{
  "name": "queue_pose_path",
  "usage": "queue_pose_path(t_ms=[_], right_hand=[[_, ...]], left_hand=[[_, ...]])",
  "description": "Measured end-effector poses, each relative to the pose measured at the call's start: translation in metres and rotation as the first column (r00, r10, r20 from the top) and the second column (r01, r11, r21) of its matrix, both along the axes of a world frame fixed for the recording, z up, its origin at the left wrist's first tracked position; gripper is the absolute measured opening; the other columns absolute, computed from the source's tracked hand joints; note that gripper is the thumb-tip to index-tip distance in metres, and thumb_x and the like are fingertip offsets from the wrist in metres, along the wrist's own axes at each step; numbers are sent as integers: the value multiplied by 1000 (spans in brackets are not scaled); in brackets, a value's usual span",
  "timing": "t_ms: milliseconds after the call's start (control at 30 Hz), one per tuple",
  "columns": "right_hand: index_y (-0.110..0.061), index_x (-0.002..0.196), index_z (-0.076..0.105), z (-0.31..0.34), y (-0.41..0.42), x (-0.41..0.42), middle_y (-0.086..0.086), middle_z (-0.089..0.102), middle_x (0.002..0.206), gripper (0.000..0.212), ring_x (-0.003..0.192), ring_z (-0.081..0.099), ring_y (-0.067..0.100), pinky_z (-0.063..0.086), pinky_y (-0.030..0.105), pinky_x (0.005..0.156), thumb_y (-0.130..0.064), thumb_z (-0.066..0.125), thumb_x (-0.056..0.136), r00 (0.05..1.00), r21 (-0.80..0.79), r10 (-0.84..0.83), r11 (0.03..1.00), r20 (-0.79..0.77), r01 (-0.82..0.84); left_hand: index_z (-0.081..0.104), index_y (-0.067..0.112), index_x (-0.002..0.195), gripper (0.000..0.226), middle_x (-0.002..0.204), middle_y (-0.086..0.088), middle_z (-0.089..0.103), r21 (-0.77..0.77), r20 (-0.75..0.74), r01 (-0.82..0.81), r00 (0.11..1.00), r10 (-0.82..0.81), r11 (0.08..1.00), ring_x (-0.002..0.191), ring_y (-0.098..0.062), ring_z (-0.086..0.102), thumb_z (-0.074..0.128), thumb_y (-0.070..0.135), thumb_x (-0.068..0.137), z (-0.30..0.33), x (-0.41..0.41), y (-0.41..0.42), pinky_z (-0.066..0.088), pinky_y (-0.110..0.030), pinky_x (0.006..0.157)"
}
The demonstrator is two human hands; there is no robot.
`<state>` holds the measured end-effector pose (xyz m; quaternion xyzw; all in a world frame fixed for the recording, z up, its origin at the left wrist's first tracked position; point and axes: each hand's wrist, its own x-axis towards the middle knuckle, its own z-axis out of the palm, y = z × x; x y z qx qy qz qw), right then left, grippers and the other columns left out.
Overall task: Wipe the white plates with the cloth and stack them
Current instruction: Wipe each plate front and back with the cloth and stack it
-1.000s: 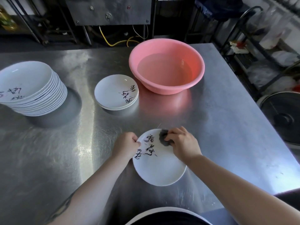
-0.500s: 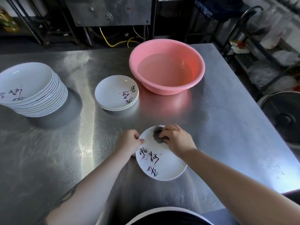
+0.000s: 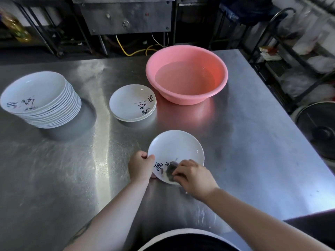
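- Steel is the surface everywhere: the steel table (image 3: 253, 142) is smooth and shiny, so the white plate (image 3: 176, 147) that is being wiped can slide on it if the push is too strong.
- The left hand (image 3: 141, 166) pinches the left rim of this plate, with the thumb over the edge. The grip is small; if it slips, I think the plate may turn or move away.
- The right hand (image 3: 194, 176) has its fingers curled on a small dark cloth (image 3: 171, 172) and presses it on the near part of the plate, over the painted characters.
- The plate lies near the front edge of the table, just before the person's body. A hard stroke toward the body could push it over this edge.
- Behind the plate stands the short stack (image 3: 132, 103) of plates, and just to the right of that stack the pink basin (image 3: 186, 75) with water. A fast reach to the stack may knock the basin and spill it.
- Far left of the plate stands the tall stack (image 3: 40, 98); it leans a little and should not be bumped.
- Between the plate and the short stack there is bare steel, enough room to lift and carry.
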<state>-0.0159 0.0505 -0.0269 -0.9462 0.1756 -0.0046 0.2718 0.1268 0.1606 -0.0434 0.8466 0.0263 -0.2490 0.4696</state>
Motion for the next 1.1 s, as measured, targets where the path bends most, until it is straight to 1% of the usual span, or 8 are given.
queue_pose_path(t_ms=[100, 200, 300, 467, 667, 800, 1000, 1100], right_hand=[[-24, 99, 75, 1, -23, -3, -6, 65, 105, 16, 102, 53, 19, 41, 27, 84, -27, 62, 91, 998, -39, -56, 998, 14, 56], [-22, 93, 77, -1, -30, -10, -5, 67, 101, 12, 98, 54, 21, 42, 25, 83, -22, 66, 88, 992, -33, -112, 993, 59, 114], [-20, 90, 78, -3, -26, -10, -3, 67, 97, 9, 95, 55, 23, 46, 30, 81, -19, 70, 85, 984, 17, -148, 989, 99, 147], [-22, 91, 78, -4, -24, -12, -5, 67, 96, 9, 95, 55, 20, 45, 29, 79, -20, 71, 85, 977, 37, -191, 981, 93, 188], [-22, 93, 77, -3, -25, -14, -7, 66, 97, 11, 97, 53, 17, 38, 21, 77, -20, 69, 86, 971, 56, -224, 974, 79, 220], [-20, 93, 77, 4, -26, -16, -8, 65, 95, 11, 96, 53, 17, 42, 23, 79, -18, 71, 85, 957, 88, -265, 963, 117, 256], [-22, 86, 76, 48, -41, -6, -9, 63, 86, 11, 80, 63, 14, 49, 26, 73, -12, 74, 82, 824, 276, -450, 887, 345, 370], [-39, 78, 70, 70, -45, 3, -18, 61, 86, 27, 66, 61, 0, 44, 8, 61, -12, 73, 83, 762, 398, -500, 851, 411, 344]], left_hand=[[53, 8, 84, 13, 84, -15, 69, -98, -167, 76, 982, -92, 992, 65, -29, 73, 63, 9, 92, 5, 0, 18, 60, -39, 50], [61, 23, 89, 12, 81, 4, 69, 38, 150, 267, 951, -270, 963, 61, -10, 69, 73, 21, 87, 4, -4, 43, 57, -30, 57], [64, 32, 95, 33, 99, 21, 58, 95, 497, 466, 744, -447, 880, 89, 6, 61, 84, 21, 72, 6, -8, 53, 45, -9, 77], [71, 29, 108, 38, 129, 20, 51, 300, 431, 795, 381, -818, 528, 124, 1, 37, 84, 35, 73, -3, -8, 38, 27, -18, 107], [72, 20, 111, 34, 126, 9, 62, 385, 514, 755, 303, -803, 531, 119, -17, 54, 79, 29, 80, -7, -5, 30, 33, -18, 99], [76, 21, 99, 29, 111, 7, 72, 472, 618, 720, 140, -774, 508, 102, -20, 68, 86, 27, 73, 0, -6, 29, 50, -28, 94], [76, 16, 88, 27, 84, 8, 72, 333, 801, 718, 127, -585, 611, 75, -18, 67, 57, 36, 92, 39, 1, 19, 45, -30, 70], [68, 11, 84, 29, 73, 3, 64, 252, 882, 686, 126, -453, 682, 66, -16, 56, 53, 32, 96, 63, 2, 13, 44, -30, 58]])
